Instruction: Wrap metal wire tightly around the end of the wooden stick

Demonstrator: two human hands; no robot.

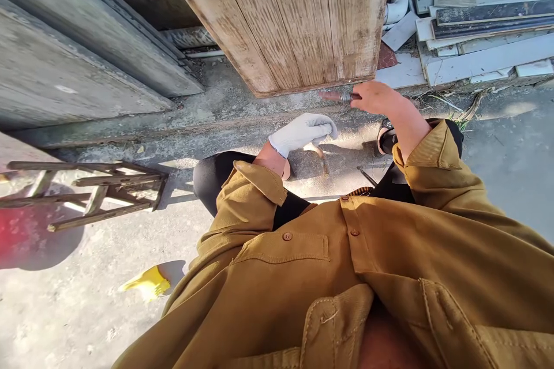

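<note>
1. The right hand (378, 98), bare, grips a slim tool (340, 96) with its fingers wrapped around the handle. The tool's tip points toward nine o'clock, right at the bottom edge of the wooden door (298, 23).
2. The left hand (303, 131), in a white glove, is curled into a loose fist at about seven o'clock from the tool. I cannot tell whether it holds anything; a thin brownish thing (322, 161) shows just beneath it.
3. Risk, as I judge it: the tool meets the door at its worn lower edge, so a hard push could make the tip skid off the wood toward the gloved hand, which sits close by.
4. The bare right hand has no protection against splinters from the rough boards.
5. The person crouches on gritty concrete (86, 311); a shift of weight could jolt the tool.
6. Hard to make out: the tool's working end is blurred, so its type is unclear. A banded metal ring shows near the grip.
7. The yellow jacket (389, 253) hides the lap and much of the ground below the hands.
8. A wooden frame (99, 190) at nine o'clock is cut off by the picture's edge.
</note>
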